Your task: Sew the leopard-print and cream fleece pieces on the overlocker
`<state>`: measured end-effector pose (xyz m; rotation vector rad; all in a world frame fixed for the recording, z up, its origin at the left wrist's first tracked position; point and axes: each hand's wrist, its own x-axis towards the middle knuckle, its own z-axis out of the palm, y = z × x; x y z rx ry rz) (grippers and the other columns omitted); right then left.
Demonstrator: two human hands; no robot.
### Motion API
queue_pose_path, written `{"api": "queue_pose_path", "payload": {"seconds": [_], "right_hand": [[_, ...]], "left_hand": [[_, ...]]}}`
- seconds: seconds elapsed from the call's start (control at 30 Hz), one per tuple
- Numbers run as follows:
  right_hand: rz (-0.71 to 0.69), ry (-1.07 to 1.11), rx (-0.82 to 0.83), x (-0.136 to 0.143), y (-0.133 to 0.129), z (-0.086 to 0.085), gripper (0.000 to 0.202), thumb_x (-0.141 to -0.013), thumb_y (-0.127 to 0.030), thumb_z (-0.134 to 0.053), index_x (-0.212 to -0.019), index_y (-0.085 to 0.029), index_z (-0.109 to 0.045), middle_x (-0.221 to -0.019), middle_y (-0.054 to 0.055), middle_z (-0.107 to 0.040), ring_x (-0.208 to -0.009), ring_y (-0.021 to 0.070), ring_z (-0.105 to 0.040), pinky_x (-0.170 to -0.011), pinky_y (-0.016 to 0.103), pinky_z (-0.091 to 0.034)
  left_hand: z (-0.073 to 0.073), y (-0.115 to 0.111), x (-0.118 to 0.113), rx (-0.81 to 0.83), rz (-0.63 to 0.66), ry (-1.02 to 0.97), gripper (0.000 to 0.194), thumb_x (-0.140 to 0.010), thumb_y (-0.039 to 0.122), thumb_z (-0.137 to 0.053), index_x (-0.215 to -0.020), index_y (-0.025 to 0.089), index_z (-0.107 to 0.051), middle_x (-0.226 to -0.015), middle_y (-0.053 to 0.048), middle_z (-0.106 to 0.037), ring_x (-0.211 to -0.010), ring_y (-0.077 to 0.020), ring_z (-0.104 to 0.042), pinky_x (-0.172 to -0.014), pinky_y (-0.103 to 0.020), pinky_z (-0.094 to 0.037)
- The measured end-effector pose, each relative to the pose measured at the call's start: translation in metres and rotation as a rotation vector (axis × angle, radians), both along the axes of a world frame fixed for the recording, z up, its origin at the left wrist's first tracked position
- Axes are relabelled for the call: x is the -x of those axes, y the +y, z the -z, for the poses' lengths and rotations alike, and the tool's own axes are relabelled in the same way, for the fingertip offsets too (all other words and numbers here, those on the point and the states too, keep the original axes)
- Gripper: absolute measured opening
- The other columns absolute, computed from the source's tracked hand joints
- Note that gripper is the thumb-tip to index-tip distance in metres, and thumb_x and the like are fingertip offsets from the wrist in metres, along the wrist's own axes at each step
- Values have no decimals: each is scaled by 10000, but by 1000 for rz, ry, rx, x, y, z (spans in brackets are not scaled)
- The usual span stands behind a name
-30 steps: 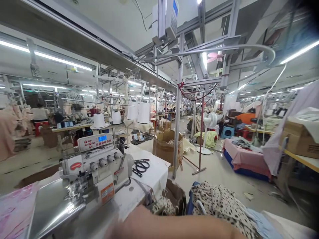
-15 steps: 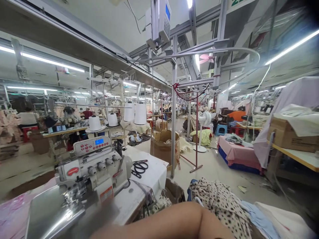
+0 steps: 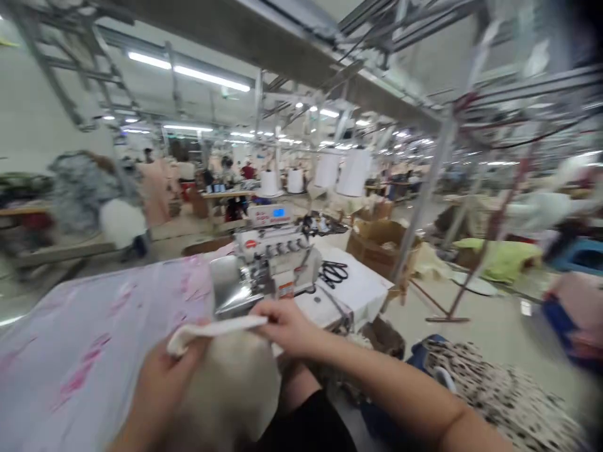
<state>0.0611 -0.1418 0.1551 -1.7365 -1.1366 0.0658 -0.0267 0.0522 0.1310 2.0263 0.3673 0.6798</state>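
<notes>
A cream fabric piece (image 3: 230, 383) hangs between my two hands over my lap, its upper edge folded into a pale band. My left hand (image 3: 169, 370) is closed round the left end of that edge. The right end is pinched in my right hand (image 3: 282, 323), just in front of the overlock sewing machine (image 3: 277, 251). Motion smears the fabric's lower part. The machine's metal plate (image 3: 230, 282) lies beyond the fabric, apart from it.
Pink-and-white cloth (image 3: 108, 314) covers the table on the left. Black scissors (image 3: 333, 274) lie right of the machine, and thread cones (image 3: 353, 171) stand behind. A cardboard box (image 3: 377, 248), a metal post (image 3: 426, 201) and spotted fabric (image 3: 504, 389) are on the right.
The view has swung left and down. Both hands have come into view holding the cream fabric; earlier only a bent arm showed at the bottom.
</notes>
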Motion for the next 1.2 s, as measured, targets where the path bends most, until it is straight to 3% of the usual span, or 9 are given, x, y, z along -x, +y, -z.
{"api": "queue_pose_path", "payload": {"seconds": [0.07, 0.13, 0.23, 0.37, 0.5, 0.77, 0.97, 1.07, 1.2], "right_hand": [[117, -49, 32, -14, 9, 6, 181, -794, -277, -499, -692, -149, -577, -603, -32, -501, -567, 89, -440, -519, 168, -344], [240, -66, 90, -30, 20, 18, 194, -787, -286, -499, -654, -160, -563, -569, -35, -491, -549, 98, -436, -496, 175, -315], [327, -67, 122, -46, 33, 37, 169, -759, -266, -511, -622, -173, -546, -528, -34, -475, -521, 114, -426, -490, 196, -274], [406, -70, 130, -56, 35, 53, 167, -731, -265, -512, -583, -188, -518, -522, -28, -484, -530, 133, -450, -516, 211, -277], [452, -28, 107, -64, 30, 62, 136, -713, -291, -522, -623, -192, -495, -522, -39, -451, -509, 131, -435, -505, 215, -280], [265, 79, 6, -57, 22, 54, 199, -755, -348, -515, -652, -189, -450, -539, -61, -381, -499, 97, -368, -469, 195, -281], [173, 286, -108, -59, 23, 34, 273, -720, -412, -552, -640, -187, -420, -498, -79, -317, -444, 77, -288, -418, 192, -216], [235, 230, -62, -69, 24, 38, 274, -726, -422, -533, -635, -191, -415, -476, -79, -324, -427, 83, -311, -408, 196, -237], [394, 63, -14, -76, 17, 54, 126, -751, -304, -517, -725, -181, -501, -559, -21, -477, -515, 135, -441, -488, 248, -355]], "left_hand": [[-6, 12, -15, -56, 41, -35, 434, -715, 551, -506, -829, 147, -616, -756, -35, -630, -712, -217, -573, -629, -324, -465], [-7, 18, -32, -190, -61, -246, 339, -805, 416, -440, -948, 131, -556, -851, -63, -604, -777, -196, -562, -703, -332, -466], [9, 6, -46, -409, -117, -365, 275, -841, 270, -399, -1063, 132, -486, -1025, -98, -553, -978, -195, -512, -882, -355, -410], [46, -30, -49, -666, 77, -205, 350, -846, 205, -381, -1188, 159, -442, -1214, -91, -498, -1153, -215, -426, -942, -388, -374], [59, -41, -53, -894, -1, 35, 402, -886, 217, -310, -1283, 182, -365, -1340, -98, -379, -1269, -267, -275, -931, -522, -326], [36, -28, -53, -759, 55, -1, 378, -850, 402, -420, -1159, 188, -469, -1346, -125, -354, -1275, -293, -240, -911, -514, -314], [29, -20, -55, -432, 182, -172, 191, -856, 264, -401, -953, 182, -544, -980, -53, -590, -940, -173, -526, -829, -311, -400], [20, -11, -67, -301, 168, -91, 242, -869, 299, -360, -937, 187, -563, -858, -21, -615, -789, -148, -556, -708, -253, -417], [6, -1, -84, -439, 129, 160, 243, -817, 340, -417, -856, 206, -616, -788, -9, -634, -736, -176, -561, -660, -270, -391]]}}
